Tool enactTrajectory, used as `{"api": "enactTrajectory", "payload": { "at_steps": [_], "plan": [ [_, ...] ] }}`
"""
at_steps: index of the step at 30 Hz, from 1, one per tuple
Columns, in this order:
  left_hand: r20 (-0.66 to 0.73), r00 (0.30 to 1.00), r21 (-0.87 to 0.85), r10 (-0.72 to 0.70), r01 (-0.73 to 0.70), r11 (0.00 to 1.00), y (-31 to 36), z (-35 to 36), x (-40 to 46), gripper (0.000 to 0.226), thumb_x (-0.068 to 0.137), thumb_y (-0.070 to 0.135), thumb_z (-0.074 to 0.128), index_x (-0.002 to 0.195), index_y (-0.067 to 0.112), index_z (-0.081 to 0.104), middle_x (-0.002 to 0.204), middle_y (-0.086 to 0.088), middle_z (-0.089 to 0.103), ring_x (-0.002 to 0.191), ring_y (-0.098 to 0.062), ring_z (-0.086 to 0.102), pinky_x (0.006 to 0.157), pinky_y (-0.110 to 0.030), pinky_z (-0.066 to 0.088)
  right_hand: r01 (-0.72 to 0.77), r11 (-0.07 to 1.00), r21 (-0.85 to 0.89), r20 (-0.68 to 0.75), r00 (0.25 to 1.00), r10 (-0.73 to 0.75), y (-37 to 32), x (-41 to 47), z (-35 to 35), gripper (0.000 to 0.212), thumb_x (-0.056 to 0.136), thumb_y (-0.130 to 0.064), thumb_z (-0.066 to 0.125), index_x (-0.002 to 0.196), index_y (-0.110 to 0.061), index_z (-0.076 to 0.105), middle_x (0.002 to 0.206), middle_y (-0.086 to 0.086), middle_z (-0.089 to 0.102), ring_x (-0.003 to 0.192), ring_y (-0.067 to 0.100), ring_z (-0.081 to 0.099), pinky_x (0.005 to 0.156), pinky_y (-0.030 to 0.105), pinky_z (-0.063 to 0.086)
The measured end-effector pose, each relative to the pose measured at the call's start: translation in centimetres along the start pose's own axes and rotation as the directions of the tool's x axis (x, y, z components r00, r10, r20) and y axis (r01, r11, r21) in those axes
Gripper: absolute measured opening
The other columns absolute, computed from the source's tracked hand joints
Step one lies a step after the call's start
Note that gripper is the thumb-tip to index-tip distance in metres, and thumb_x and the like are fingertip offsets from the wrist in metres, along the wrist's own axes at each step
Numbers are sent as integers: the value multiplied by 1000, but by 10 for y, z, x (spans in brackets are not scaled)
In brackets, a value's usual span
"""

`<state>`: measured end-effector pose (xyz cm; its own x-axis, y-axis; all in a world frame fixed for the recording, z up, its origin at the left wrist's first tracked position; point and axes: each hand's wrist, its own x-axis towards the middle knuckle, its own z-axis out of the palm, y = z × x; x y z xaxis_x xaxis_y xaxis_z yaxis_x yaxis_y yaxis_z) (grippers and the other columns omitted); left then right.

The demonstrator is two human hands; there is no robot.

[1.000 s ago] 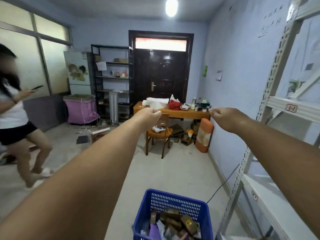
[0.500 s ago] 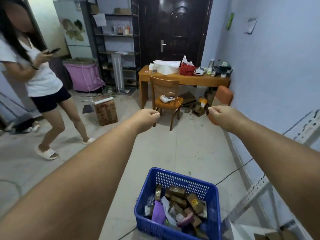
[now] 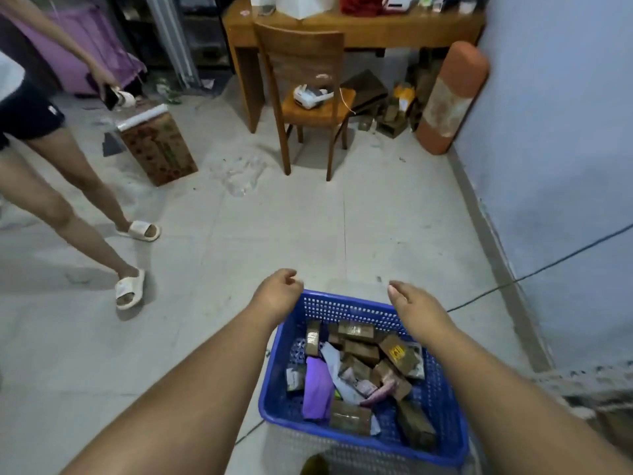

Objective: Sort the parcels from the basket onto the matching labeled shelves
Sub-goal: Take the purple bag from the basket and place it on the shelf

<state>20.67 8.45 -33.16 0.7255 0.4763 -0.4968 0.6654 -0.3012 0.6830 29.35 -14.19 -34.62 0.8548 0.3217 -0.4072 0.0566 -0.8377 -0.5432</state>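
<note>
A blue plastic basket (image 3: 442,437) stands on the floor below me, filled with several parcels: brown boxes (image 3: 356,331), a purple soft pack (image 3: 318,389) and white envelopes. My left hand (image 3: 277,293) hovers over the basket's far left corner, fingers loosely curled, holding nothing. My right hand (image 3: 411,308) hovers over the far right rim, fingers relaxed and empty. No labeled shelf is clearly in view.
A person (image 3: 68,186) in slippers stands at the left near a brown carton (image 3: 157,149). A wooden chair (image 3: 308,97) and desk (image 3: 359,25) stand ahead, an orange cushion (image 3: 452,97) leans on the blue wall. A black cable (image 3: 534,272) runs along the floor at right.
My view has tilted down from the room to the basket. Both arms have lowered from straight ahead to just above the basket's far rim. The person at left stepped closer.
</note>
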Motion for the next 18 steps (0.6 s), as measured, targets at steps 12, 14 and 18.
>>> {"api": "enactTrajectory", "payload": {
  "at_steps": [12, 14, 18],
  "plan": [
    [146, 879, 73, -454, 448, 891, -312, 246, 198, 5, 86, 11, 61, 91, 10, 62, 102, -14, 65, 89, -25, 60, 72, -27, 44, -218, 975, -51, 354, 908, 222, 219, 156, 320, 40, 103, -39, 35, 133, -22, 55, 137, 8, 54, 123, 26, 51, 95, 31, 40],
    [168, 842, 91, -512, 504, 859, -358, 288, 230, 19, 83, 10, 65, 100, 5, 58, 103, -17, 65, 91, -27, 62, 76, -32, 49, -237, 970, -48, 388, 891, 237, 253, 180, 369, 41, 103, -41, 35, 135, -22, 53, 138, 10, 53, 123, 27, 52, 101, 32, 39],
    [156, 787, 281, -596, 543, 791, -419, 346, 276, 48, 82, 30, 69, 120, 3, 55, 118, -16, 62, 106, -29, 61, 85, -30, 49, -256, 964, -70, 450, 855, 259, 302, 211, 442, 46, 102, -44, 34, 140, -23, 48, 137, 12, 55, 122, 28, 53, 96, 29, 40]
  ]
}}
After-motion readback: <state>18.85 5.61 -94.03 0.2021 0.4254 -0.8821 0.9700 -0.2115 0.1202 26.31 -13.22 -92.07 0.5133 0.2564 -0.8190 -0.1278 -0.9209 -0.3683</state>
